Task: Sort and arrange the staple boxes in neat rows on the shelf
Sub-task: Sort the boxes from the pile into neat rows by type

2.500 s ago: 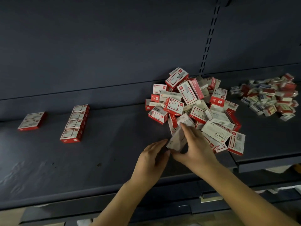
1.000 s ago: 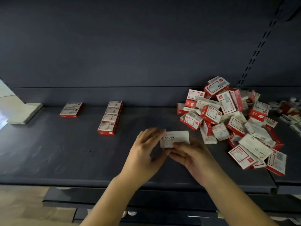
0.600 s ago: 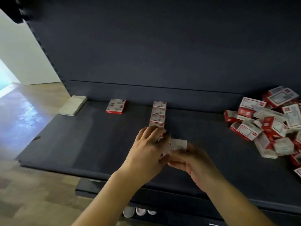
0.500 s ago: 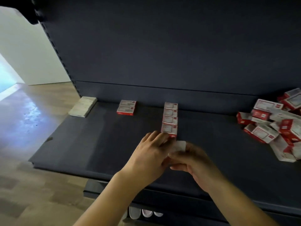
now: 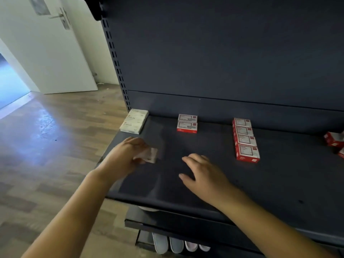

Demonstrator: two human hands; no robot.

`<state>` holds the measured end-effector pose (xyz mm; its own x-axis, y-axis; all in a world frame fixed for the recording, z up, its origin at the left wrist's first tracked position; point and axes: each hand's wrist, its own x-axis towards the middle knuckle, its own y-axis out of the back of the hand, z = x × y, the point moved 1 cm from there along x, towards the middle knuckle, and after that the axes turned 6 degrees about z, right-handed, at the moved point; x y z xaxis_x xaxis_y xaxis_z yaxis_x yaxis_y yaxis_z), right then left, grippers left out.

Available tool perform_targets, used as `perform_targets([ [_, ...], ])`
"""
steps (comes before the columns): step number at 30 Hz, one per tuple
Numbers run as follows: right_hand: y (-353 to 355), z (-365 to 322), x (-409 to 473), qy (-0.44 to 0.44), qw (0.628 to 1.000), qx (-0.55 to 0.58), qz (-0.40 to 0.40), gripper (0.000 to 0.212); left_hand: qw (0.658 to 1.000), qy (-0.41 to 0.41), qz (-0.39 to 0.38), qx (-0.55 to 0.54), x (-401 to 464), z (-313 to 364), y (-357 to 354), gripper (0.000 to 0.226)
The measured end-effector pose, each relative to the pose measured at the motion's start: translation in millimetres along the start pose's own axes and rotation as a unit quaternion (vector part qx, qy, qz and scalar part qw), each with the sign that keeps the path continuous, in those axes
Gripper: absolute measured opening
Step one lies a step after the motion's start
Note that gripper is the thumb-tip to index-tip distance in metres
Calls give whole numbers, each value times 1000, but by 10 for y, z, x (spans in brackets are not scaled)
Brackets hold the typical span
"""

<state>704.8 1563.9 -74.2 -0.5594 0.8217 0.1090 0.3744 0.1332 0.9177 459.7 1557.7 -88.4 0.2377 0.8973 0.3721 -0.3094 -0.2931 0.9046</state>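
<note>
Three short rows (image 5: 245, 139) stood along the shelf's (image 5: 279, 183) back edge (most boxes unsorted at its right end), left hand (image 5: 122, 157) gripping a white box (image 5: 149, 155) above the left edge, right hand (image 5: 202, 175) open, empty.

Bare forearms, bare hands (image 5: 128, 157) — no sleeves.

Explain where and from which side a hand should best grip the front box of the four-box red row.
Probably the two long side faces of the front red box, pinched from above. It lies flat, its back end touches the next box in the row, but left, right and front sides are free. The empty right hand is nearest.
</note>
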Motion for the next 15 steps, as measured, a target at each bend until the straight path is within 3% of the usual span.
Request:
perform_targets([
  [3,-124,-141,185,7,999,-43,-7,43,998,46,-48,-22,-31,-353,11,44],
  [6,-190,-217,292,14,998,-60,-15,40,992,119,-35,-40,-33,-574,-13,41],
  [15,-242,-200,371,2,998,-53,-31,41,984,175,-7,-34,143,-787,-126,41],
])
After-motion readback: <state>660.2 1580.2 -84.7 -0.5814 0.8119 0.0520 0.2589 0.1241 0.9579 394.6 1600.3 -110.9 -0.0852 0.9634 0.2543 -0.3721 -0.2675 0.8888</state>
